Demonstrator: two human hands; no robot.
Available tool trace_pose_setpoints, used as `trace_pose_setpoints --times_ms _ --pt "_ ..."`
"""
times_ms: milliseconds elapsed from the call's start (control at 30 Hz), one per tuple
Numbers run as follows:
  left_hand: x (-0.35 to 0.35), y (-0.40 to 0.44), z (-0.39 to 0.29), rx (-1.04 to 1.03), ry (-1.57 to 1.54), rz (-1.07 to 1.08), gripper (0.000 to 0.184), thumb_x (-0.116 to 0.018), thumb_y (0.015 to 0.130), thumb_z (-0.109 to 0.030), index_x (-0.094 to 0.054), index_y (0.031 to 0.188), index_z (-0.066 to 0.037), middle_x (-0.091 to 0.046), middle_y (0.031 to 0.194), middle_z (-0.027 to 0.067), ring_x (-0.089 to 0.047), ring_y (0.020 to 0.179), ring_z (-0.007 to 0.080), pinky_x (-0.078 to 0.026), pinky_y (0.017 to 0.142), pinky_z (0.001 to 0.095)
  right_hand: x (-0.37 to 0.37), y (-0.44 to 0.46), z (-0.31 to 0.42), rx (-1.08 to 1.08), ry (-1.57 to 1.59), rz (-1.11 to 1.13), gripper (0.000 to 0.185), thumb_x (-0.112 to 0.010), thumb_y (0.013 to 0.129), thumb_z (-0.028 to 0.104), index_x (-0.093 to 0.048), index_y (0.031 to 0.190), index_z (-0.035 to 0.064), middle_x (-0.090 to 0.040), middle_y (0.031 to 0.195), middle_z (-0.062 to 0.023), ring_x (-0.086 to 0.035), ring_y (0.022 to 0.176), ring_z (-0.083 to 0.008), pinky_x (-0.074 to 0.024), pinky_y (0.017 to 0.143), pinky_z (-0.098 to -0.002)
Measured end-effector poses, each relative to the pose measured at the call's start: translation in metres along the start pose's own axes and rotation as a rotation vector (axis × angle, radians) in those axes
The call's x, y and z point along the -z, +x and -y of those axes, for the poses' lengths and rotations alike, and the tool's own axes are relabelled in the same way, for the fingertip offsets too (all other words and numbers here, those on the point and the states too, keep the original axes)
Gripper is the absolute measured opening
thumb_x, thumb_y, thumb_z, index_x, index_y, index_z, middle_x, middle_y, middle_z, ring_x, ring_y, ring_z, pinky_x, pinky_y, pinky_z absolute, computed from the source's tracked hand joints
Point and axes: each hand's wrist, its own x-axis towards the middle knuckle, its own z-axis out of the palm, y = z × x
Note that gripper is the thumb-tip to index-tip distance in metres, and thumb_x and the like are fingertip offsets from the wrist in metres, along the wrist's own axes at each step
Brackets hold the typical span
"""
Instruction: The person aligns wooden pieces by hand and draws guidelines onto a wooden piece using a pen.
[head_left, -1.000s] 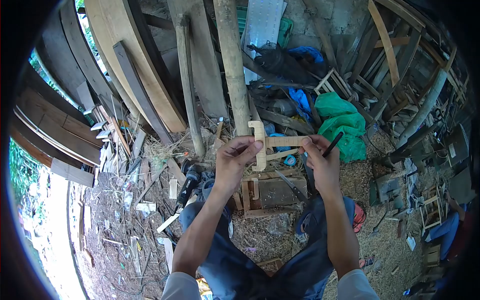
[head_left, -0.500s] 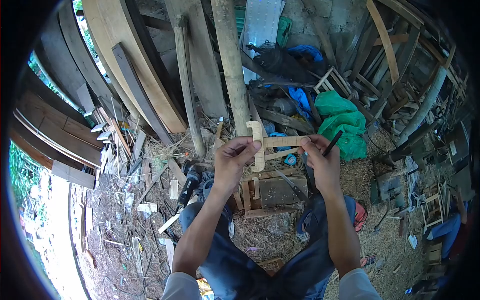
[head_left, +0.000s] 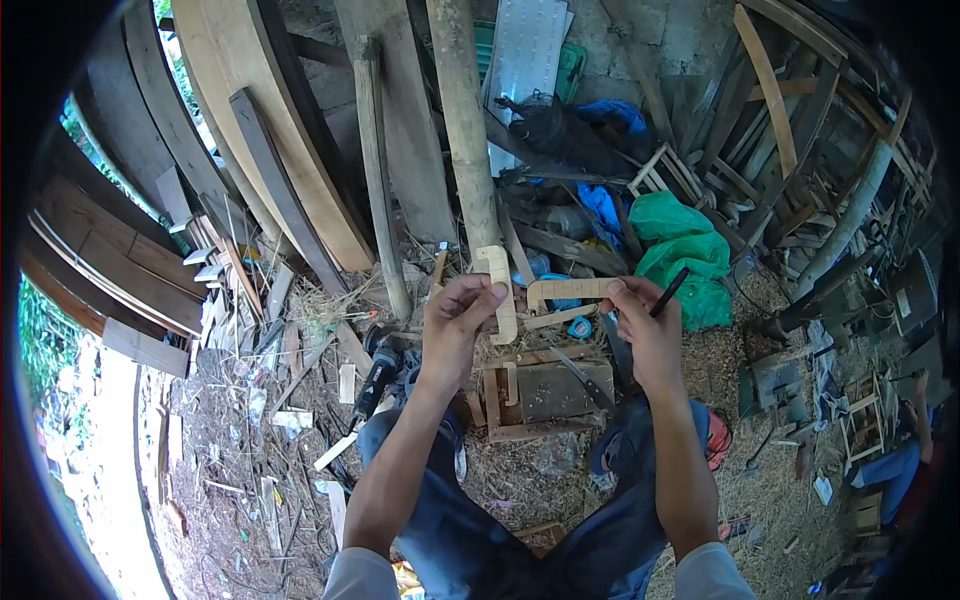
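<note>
Upright in my left hand (head_left: 462, 318) is a pale notched wooden piece (head_left: 505, 315), pinched between thumb and fingers. My right hand (head_left: 645, 318) pinches the right end of a second pale wooden piece (head_left: 570, 289), which lies level and has a small hook at its left end. A narrow gap separates the two pieces. A black pen or marker (head_left: 670, 292) also rests in my right hand, pointing up to the right. Below the hands, a similar small hooked piece (head_left: 512, 383) lies on a low wooden box (head_left: 565, 387), beside a saw or knife blade (head_left: 580, 372).
A blue tape measure (head_left: 580, 327) lies beyond the box. A black power tool (head_left: 374, 382) is at the left. Planks (head_left: 290, 130) and a pole (head_left: 467, 150) lean behind, near a green bag (head_left: 682, 250). Another person's leg (head_left: 890, 468) shows at far right.
The two wooden pieces, touching or nearly so before, are now apart. My left hand has shifted slightly left with its piece, and the hooked left end of the other piece now shows.
</note>
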Motion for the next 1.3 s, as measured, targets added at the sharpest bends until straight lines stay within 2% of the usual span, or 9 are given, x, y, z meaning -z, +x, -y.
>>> trace_pose_setpoints --times_ms 67,133,333,867,933,1067,1133,1267,1300 --pt "0.002 0.000 0.002 -0.013 0.015 0.019 0.014 -0.060 0.089 -0.010 -0.061 0.099 0.000 -0.067 0.094 0.0120 -0.067 0.083 0.0203 -0.054 0.072 0.0307 0.000 0.000 -0.001 0.001 -0.005 0.001 0.024 -0.065 0.085 0.018 -0.063 0.094 -0.0041 -0.060 0.069 -0.0051 -0.034 0.045 -0.0004 -0.0243 0.041 -0.0183" --pt "0.004 0.000 0.006 0.002 0.015 -0.009 0.017 -0.069 0.084 -0.011 -0.065 0.097 0.000 -0.067 0.087 0.0058 -0.063 0.078 0.0097 -0.052 0.066 0.0252 0.000 0.000 -0.001 0.014 0.002 0.000 0.024 -0.065 0.085 0.018 -0.063 0.094 -0.0040 -0.060 0.068 -0.0052 -0.034 0.045 -0.0004 -0.0243 0.041 -0.0181" --pt "0.002 -0.001 0.011 0.026 0.092 -0.033 0.020 -0.071 0.082 -0.013 -0.065 0.097 0.000 -0.066 0.084 0.0029 -0.059 0.074 0.0066 -0.047 0.064 0.0209 -0.001 -0.002 -0.002 0.006 -0.013 0.016 0.023 -0.065 0.085 0.017 -0.063 0.095 -0.0039 -0.061 0.069 -0.0059 -0.035 0.045 -0.0001 -0.0236 0.041 -0.0172" --pt "0.002 0.001 0.008 0.020 0.100 -0.089 0.020 -0.073 0.081 -0.008 -0.066 0.097 0.001 -0.065 0.082 0.0025 -0.057 0.071 0.0055 -0.044 0.062 0.0193 0.003 0.001 -0.006 -0.105 -0.020 0.062 0.029 -0.059 0.091 0.026 -0.065 0.090 -0.0024 -0.060 0.068 -0.0014 -0.031 0.047 0.0003 -0.0219 0.042 -0.0177" --pt "0.005 0.002 0.012 0.010 0.063 -0.075 0.020 -0.073 0.081 -0.010 -0.066 0.096 0.001 -0.065 0.081 0.0020 -0.057 0.070 0.0054 -0.043 0.061 0.0191 0.001 0.001 -0.011 0.002 -0.092 0.067 0.030 -0.059 0.090 0.028 -0.066 0.088 -0.0013 -0.057 0.066 0.0030 -0.032 0.048 0.0003 -0.0212 0.042 -0.0189" --pt "0.014 0.005 0.023 0.086 0.127 -0.133 0.020 -0.071 0.083 -0.013 -0.065 0.096 0.000 -0.064 0.083 0.0020 -0.057 0.069 0.0061 -0.043 0.062 0.0191 0.012 0.005 -0.035 -0.048 -0.322 0.138 0.028 -0.060 0.090 0.026 -0.066 0.088 -0.0010 -0.053 0.065 0.0049 -0.036 0.052 -0.0017 -0.0259 0.046 -0.0211" --pt "0.026 0.013 0.039 0.210 0.123 -0.156 0.021 -0.069 0.084 -0.017 -0.064 0.096 -0.001 -0.063 0.084 0.0023 -0.058 0.069 0.0072 -0.044 0.062 0.0200 0.019 0.012 -0.069 -0.111 -0.414 0.293 0.028 -0.064 0.086 0.025 -0.068 0.091 -0.0019 -0.063 0.073 -0.0016 -0.053 0.069 -0.0079 -0.0427 0.062 -0.0272" --pt "0.052 0.012 0.086 0.361 0.192 -0.287 0.021 -0.068 0.084 -0.016 -0.062 0.098 -0.001 -0.062 0.084 0.0022 -0.059 0.070 0.0093 -0.046 0.060 0.0230 0.024 -0.005 -0.141 -0.221 -0.464 0.245 0.023 -0.062 0.087 0.023 -0.067 0.088 0.0000 -0.067 0.075 -0.0092 -0.062 0.073 -0.0194 -0.0458 0.069 -0.0344" --pt "0.058 0.009 0.097 0.368 0.194 -0.296 0.021 -0.068 0.084 -0.016 -0.062 0.098 -0.001 -0.062 0.084 0.0022 -0.059 0.070 0.0093 -0.046 0.060 0.0230 0.025 -0.013 -0.154 -0.175 -0.672 0.220 0.021 -0.060 0.088 0.020 -0.065 0.086 -0.0001 -0.065 0.074 -0.0134 -0.063 0.072 -0.0269 -0.0467 0.067 -0.0374"
